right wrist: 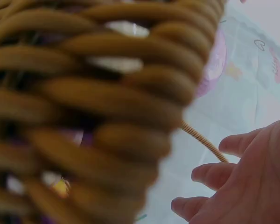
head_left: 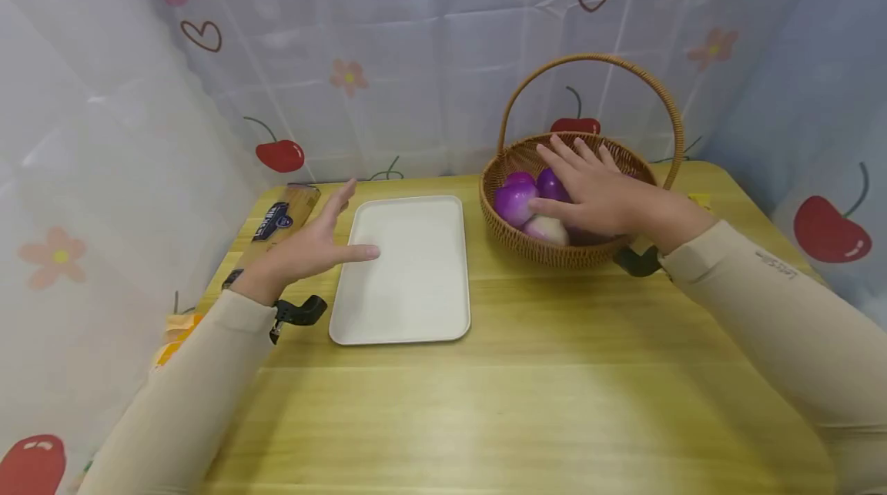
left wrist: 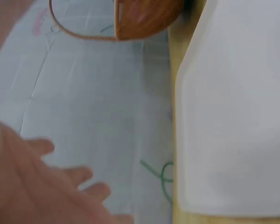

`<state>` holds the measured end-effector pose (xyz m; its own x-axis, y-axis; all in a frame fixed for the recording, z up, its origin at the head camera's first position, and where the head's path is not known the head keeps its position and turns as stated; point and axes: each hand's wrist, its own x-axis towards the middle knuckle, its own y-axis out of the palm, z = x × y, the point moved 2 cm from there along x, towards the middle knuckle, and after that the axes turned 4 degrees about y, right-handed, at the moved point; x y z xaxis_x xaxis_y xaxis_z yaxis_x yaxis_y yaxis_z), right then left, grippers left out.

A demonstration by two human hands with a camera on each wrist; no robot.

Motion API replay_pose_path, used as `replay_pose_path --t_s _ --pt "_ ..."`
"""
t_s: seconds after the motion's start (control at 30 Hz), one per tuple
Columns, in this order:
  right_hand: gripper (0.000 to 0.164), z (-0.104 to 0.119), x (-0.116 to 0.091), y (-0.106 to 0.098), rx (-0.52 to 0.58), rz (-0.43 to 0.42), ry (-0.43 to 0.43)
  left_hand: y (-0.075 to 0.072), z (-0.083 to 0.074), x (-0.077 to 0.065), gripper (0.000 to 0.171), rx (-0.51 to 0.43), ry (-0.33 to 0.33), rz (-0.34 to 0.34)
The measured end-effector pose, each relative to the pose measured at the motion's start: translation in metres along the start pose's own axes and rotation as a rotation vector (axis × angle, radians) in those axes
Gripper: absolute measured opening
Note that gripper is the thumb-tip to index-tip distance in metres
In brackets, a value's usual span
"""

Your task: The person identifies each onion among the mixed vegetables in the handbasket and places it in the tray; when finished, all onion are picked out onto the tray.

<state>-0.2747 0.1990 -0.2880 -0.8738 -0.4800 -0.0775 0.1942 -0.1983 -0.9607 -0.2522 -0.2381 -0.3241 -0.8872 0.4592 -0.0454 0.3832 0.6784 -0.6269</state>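
Observation:
My left hand (head_left: 305,249) is held with its fingers spread beside the left edge of a white rectangular tray (head_left: 409,272), its thumb overlapping the tray in the head view. Nothing is in that hand. My right hand (head_left: 599,191) reaches over a brown wicker basket (head_left: 527,247) with a tall arched handle, fingers extended and apart. Inside the basket lie several round purple vegetables (head_left: 516,204) and a paler whitish one (head_left: 547,230), partly covered by the hand. In the right wrist view the woven basket wall (right wrist: 107,102) fills the left side, with the fingers (right wrist: 214,175) off to the right.
A brown packet with a dark blue label (head_left: 273,222) lies left of the tray, partly behind my left hand. An orange-and-yellow package (head_left: 176,337) shows at the table's left edge. A small yellow item (head_left: 700,200) sits right of the basket. Printed curtains (head_left: 430,56) surround the wooden table (head_left: 443,418).

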Motion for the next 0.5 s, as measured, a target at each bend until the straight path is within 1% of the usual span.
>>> replay_pose_path --t_s 0.1,0.2,0.3,0.37,0.5 --pt "0.097 0.001 0.0 0.001 0.009 0.0 0.0 0.01 0.002 -0.007 0.118 -0.088 -0.04 -0.072" --pt "0.099 0.003 0.002 0.002 0.011 0.004 0.015 0.018 0.006 -0.012 0.117 -0.196 -0.062 -0.164" --pt "0.104 0.007 0.005 0.004 0.025 0.018 0.039 0.028 0.009 -0.019 0.116 -0.257 -0.083 -0.239" --pt "0.107 0.01 0.008 0.006 0.039 0.026 0.05 0.036 0.01 -0.024 0.118 -0.263 -0.107 -0.266" --pt "0.109 0.015 0.015 0.012 0.066 0.046 0.046 0.053 0.014 -0.034 0.118 -0.277 -0.146 -0.275"
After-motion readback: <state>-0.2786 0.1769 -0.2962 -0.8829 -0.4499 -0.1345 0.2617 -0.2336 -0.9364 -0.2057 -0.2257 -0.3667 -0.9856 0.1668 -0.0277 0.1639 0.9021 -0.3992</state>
